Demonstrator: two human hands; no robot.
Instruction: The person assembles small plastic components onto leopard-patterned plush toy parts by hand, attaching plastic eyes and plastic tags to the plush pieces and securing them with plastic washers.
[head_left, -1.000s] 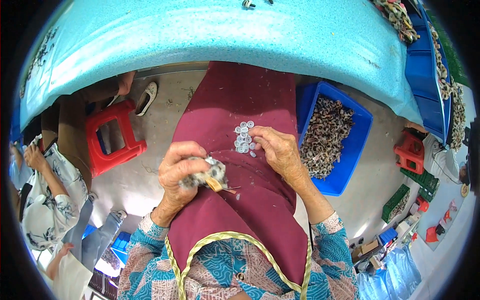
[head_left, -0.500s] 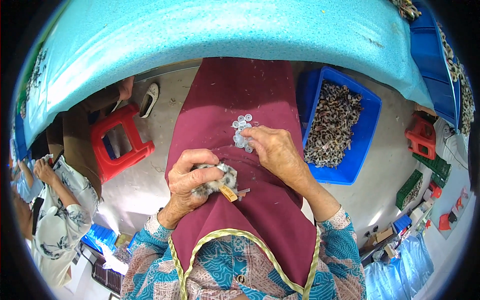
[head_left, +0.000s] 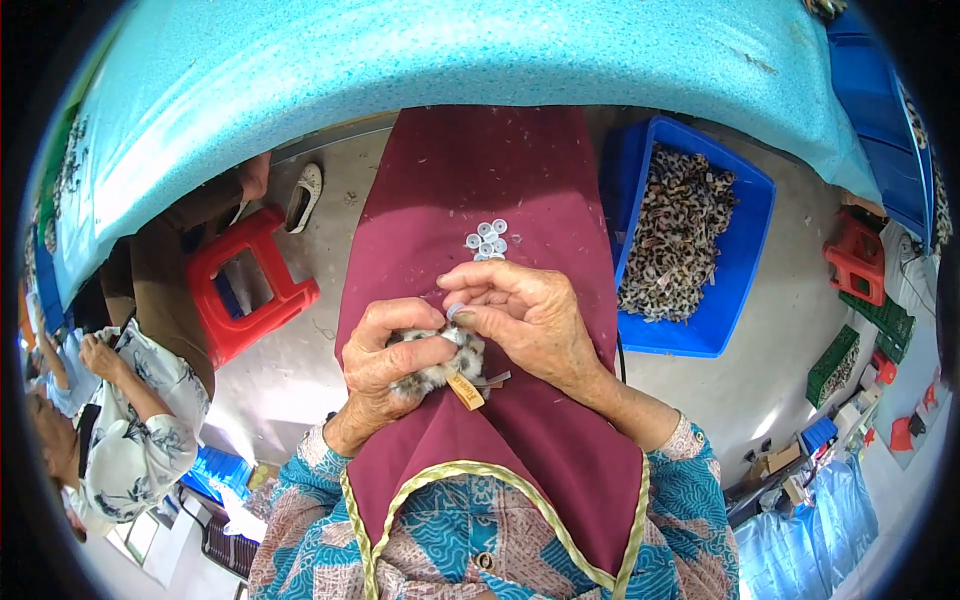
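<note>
My left hand [head_left: 385, 350] is closed round a small spotted plush piece [head_left: 468, 356] in white, grey and black. A yellow fabric tag [head_left: 464, 392] hangs from the plush on the side toward me. Between thumb and forefinger, my right hand [head_left: 545, 320] pinches a small translucent plastic disc [head_left: 455, 311] right at the far edge of the plush. Whether the disc sits on anything there is hidden. Several similar clear discs [head_left: 487, 238] lie on my maroon apron [head_left: 430, 220], just beyond my right hand.
A blue bin [head_left: 745, 270] full of spotted plush pieces [head_left: 680, 240] stands on the floor at right. Ahead is a table with a turquoise cover [head_left: 480, 60]. Red stools [head_left: 250, 285] stand either side, and a co-worker in a patterned shirt [head_left: 150, 450] sits at left.
My right hand has left the pile of discs and come back toward the plush with one disc. My left hand keeps hold of the plush.
</note>
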